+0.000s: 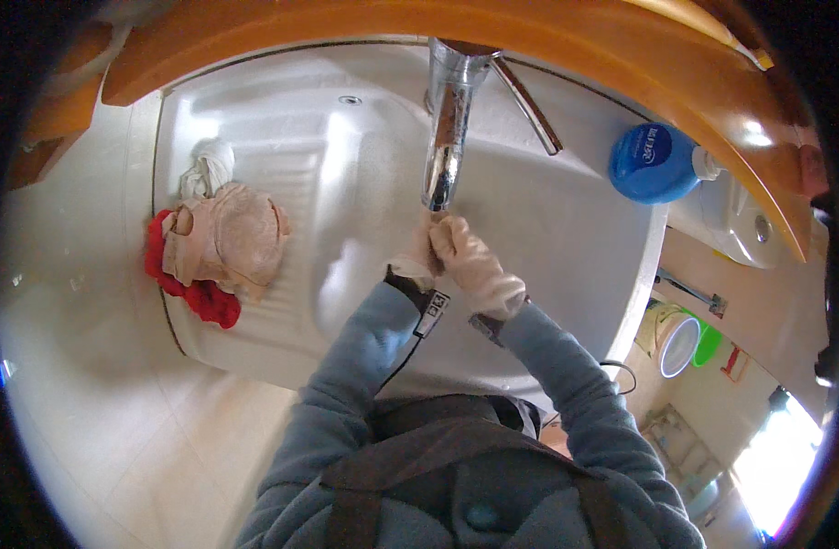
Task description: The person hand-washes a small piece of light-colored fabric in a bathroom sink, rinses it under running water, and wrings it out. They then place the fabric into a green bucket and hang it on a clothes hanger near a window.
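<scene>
Both my hands wear pale, thin gloves and meet under the spout of a chrome faucet [450, 123], over the white laundry sink [570, 226]. My left hand [420, 250] points up towards the spout, partly hidden by the right. My right hand [471, 264] is curled, its fingers against the left hand near the spout's mouth. Whether anything lies between them is hidden. The faucet's lever [529, 106] sticks out to the right. A small device with a black cable [431, 314] sits at my left wrist.
On the ribbed washboard [302, 206] at left lie a beige garment [244, 237], a red cloth [213, 304] and a white cloth [210, 168]. A blue pump bottle [649, 163] lies towards the right rear corner. A wooden cabinet edge [309, 24] overhangs the back. Buckets [677, 343] stand at right.
</scene>
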The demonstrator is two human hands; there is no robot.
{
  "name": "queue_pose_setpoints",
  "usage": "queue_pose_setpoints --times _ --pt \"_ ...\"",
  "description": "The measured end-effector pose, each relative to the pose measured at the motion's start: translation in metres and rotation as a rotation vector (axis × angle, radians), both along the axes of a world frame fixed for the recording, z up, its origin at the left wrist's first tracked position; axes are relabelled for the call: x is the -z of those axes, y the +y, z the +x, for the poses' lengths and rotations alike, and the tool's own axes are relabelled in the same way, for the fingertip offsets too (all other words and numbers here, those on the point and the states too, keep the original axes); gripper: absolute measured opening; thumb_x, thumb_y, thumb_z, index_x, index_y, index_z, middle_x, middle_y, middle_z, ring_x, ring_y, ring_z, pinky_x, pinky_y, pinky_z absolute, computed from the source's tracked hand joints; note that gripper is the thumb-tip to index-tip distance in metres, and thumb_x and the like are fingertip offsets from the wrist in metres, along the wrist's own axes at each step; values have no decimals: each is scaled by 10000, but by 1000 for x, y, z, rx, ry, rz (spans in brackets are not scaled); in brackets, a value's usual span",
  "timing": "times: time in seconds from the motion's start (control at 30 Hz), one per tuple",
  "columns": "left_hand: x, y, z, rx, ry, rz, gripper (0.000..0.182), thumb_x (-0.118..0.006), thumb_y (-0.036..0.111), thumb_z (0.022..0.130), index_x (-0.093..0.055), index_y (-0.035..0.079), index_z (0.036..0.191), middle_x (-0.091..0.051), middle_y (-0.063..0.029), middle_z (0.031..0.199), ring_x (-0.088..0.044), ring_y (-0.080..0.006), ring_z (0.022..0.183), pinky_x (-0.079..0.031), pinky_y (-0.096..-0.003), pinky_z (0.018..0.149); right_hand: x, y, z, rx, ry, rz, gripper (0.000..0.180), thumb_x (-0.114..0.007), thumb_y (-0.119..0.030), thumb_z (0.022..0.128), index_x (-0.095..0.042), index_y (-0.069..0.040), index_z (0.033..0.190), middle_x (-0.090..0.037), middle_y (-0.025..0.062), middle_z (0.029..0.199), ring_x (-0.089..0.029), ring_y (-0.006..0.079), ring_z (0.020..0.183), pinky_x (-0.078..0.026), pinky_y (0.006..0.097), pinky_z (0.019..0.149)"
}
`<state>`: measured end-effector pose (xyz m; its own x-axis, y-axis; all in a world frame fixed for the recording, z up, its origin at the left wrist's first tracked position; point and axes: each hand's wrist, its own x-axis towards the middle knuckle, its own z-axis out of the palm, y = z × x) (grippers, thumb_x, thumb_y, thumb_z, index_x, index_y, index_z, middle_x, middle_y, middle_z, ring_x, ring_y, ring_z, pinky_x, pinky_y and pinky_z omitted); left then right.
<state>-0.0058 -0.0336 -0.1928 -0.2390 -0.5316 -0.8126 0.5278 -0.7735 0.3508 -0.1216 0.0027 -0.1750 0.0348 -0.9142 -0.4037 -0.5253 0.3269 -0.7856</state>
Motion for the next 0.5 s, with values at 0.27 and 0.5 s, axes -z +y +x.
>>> queue_pose_setpoints --times 0.27,0.5 --pt "-18 15 -16 -63 194 -209 389 -544 425 995 -589 113 1223 -628 -20 1109 -610 -161 990 -528 -322 805 -36 -45 -5 -21 42 -117 193 -541 -281 963 -589 -95 981 -637 197 795 -637 414 719 -532 483 639" --pt "-54 0 4 166 203 -352 323 -590 411 968 -641 94 1010 -619 12 864 -609 -130 733 -504 -241 597 -10 -5 -3 -137 178 -149 278 -552 -312 968 -648 -94 1110 -663 210 967 -639 368 847 -537 442 677"
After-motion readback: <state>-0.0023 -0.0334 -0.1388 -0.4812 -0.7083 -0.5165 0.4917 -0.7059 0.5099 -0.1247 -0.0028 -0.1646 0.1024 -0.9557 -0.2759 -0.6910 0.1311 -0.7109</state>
